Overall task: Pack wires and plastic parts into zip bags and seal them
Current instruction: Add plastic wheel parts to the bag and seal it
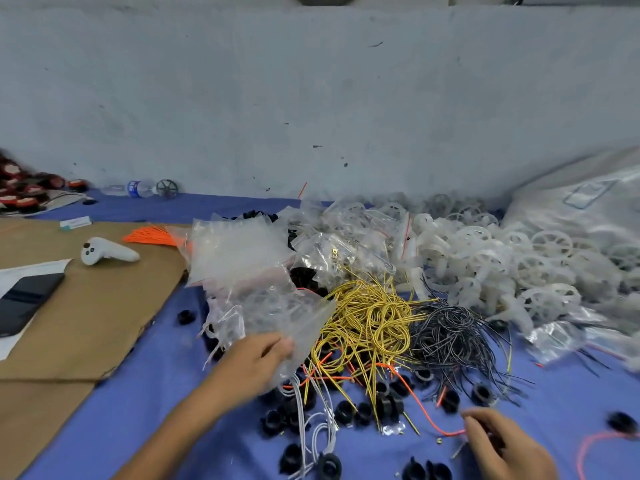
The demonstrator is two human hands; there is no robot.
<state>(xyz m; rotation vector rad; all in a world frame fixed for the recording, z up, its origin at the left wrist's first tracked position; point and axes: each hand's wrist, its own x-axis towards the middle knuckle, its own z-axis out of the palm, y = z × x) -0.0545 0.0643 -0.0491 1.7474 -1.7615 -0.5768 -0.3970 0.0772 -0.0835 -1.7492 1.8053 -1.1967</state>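
**Drawing one bag free while the other hand goes to the wire**

We are pinching the near corner of a clear zip bag (298,327) with our left hand (256,355), fingers curled over the film, thumb hidden beneath. The bag is lying at the near edge of the heap of empty bags (239,251), left of centre, overlapping the yellow wires (367,317). The film is looking thin, slick and clingy, so we are judging it best to slide a single layer off, checking that no second bag is riding along, and to find the zip mouth before loading.

Our right hand (502,445) is curling at the near right, at the end of a loose orange wire (420,407); blur is hiding whether it is actually pinching it. The wire is looking springy, so coiling it first should be helping it enter the bag.

Right of the yellow tangle, the black wires (450,327) are fanning out in stiff loops. Round, ribbed black plastic parts (346,410) are lying scattered near us among pale grey wires (311,434). Farther right, translucent white wheels (485,258) are piling up, spoked and matte.

Everything is resting on a blue cloth (173,393). To the left, brown cardboard (86,323) is carrying a white controller (107,252) and a dark phone (24,299).
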